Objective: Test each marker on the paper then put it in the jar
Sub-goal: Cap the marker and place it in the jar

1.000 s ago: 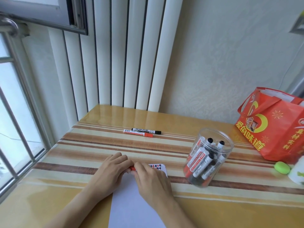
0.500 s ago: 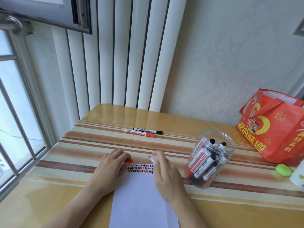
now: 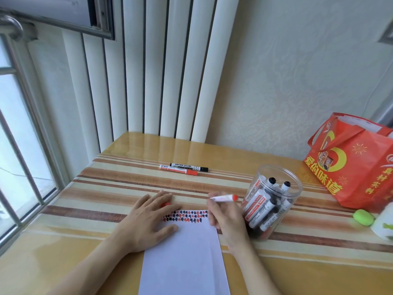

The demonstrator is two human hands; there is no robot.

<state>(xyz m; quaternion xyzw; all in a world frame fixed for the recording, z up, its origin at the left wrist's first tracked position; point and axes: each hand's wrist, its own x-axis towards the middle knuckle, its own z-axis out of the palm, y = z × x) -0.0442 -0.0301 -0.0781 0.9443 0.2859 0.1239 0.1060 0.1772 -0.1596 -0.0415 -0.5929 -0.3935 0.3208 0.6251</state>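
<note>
We see the right hand [image 3: 228, 218] with its grip closed round a red marker [image 3: 225, 198], which lies nearly level above the worktop [image 3: 89, 250], its red end pointing toward the jar [image 3: 274, 201]. The left hand [image 3: 146, 220] lies flat, fingers straight, on the top left part of the paper [image 3: 182, 258]; its grip is open, and a small red cap [image 3: 165, 203] peeks out under the fingertips, though we cannot tell whether the fingers press on it. Rows of red and black marks run along the paper's far edge, between the two hands. The clear jar stands just right of the right hand, with several markers inside, leaning. Farther back on the worktop lie a second red marker [image 3: 178, 169] and a black marker [image 3: 189, 167], side by side. At the right are an orange bag [image 3: 357, 162] and a small green object [image 3: 364, 217].
</note>
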